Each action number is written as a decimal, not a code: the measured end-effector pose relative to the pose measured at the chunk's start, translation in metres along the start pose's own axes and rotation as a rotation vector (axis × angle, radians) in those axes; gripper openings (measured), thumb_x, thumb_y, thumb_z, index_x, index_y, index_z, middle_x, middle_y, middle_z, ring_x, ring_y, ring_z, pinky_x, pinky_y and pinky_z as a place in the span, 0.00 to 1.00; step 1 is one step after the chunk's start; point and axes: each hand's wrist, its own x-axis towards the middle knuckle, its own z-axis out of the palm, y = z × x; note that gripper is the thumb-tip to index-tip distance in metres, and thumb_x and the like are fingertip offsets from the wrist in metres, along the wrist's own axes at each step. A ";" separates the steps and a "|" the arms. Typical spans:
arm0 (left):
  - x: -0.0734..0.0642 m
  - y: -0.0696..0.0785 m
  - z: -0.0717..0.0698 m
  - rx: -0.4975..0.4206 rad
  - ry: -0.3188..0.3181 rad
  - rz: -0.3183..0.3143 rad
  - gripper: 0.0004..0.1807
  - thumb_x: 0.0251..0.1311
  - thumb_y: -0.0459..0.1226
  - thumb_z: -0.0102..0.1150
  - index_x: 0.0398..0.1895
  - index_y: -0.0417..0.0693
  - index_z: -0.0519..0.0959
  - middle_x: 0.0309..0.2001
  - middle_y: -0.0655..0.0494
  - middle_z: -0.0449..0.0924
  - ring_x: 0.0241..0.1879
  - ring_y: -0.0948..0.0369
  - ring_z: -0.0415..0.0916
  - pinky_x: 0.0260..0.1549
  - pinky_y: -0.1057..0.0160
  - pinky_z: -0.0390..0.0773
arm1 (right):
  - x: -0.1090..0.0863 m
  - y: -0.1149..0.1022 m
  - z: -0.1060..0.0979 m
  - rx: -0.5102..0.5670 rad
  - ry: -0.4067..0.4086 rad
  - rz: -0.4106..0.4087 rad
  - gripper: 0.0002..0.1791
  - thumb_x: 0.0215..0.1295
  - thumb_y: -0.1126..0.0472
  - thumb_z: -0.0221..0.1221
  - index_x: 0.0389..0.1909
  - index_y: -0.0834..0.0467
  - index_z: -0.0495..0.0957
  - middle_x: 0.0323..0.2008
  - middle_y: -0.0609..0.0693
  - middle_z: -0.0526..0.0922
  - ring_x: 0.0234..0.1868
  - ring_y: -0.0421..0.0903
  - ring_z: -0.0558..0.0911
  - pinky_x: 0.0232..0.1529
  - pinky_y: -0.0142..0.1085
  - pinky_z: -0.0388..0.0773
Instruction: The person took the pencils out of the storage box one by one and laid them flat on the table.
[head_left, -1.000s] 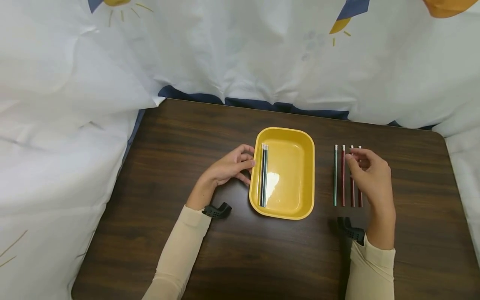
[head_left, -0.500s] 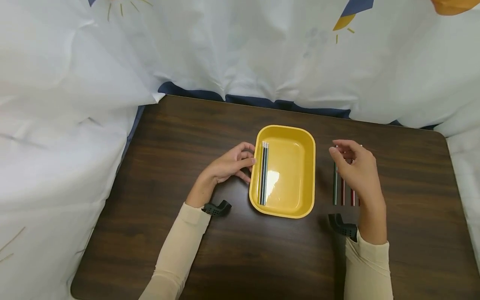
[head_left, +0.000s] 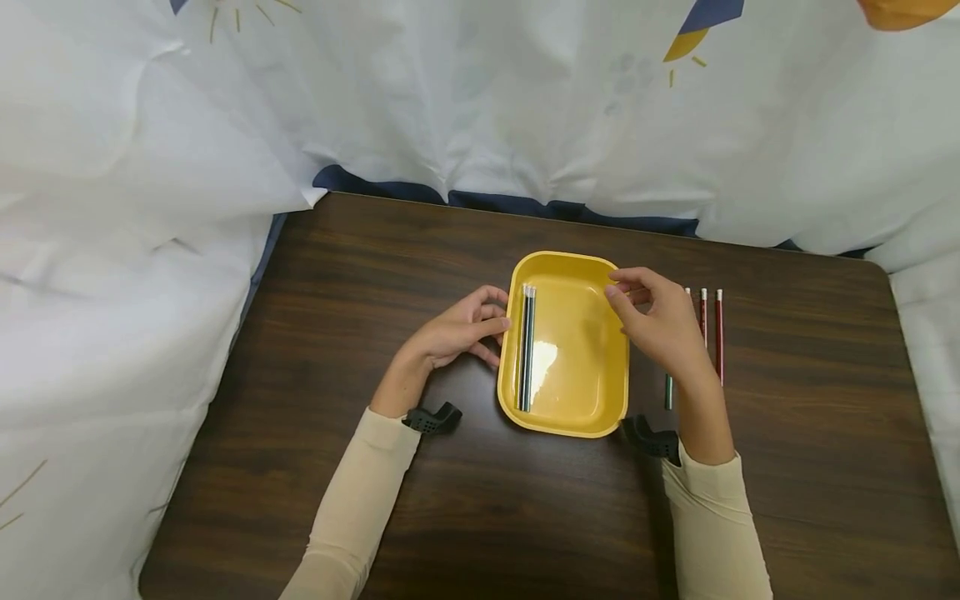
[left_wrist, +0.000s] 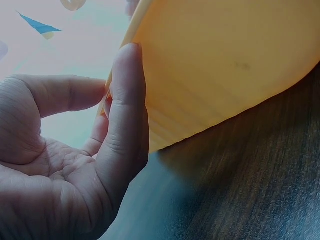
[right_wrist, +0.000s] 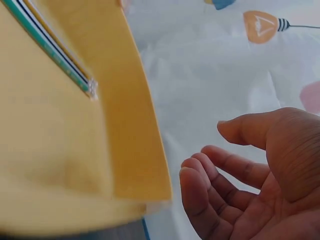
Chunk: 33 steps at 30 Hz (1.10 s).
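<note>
A shallow yellow plastic tray sits near the middle of the table. Inside, along its left wall, lie striped and green pencils, side by side with their erasers at the far end. My left hand pinches the tray's left rim; the left wrist view shows the yellow wall between thumb and fingers. Over the tray's upper right rim hovers my right hand, its fingers loosely bent with nothing between them. In the right wrist view a gap separates that hand's thumb from its fingertips.
Right of the tray lies a row of pencils: a green pencil partly under the right arm, and red ones such as the rightmost red pencil. A white printed curtain hangs along the dark wood table's far edge.
My right hand has moved left from above the row of pencils to the tray's right rim, carrying nothing. My left hand stays on the left rim, and the tray has not shifted.
</note>
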 end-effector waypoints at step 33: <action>0.002 -0.003 -0.001 -0.008 -0.004 0.002 0.21 0.78 0.32 0.52 0.67 0.45 0.59 0.44 0.45 0.77 0.37 0.56 0.82 0.29 0.59 0.92 | 0.045 -0.023 0.062 -0.125 -0.281 0.150 0.23 0.76 0.50 0.62 0.60 0.62 0.82 0.52 0.59 0.87 0.54 0.57 0.87 0.54 0.49 0.89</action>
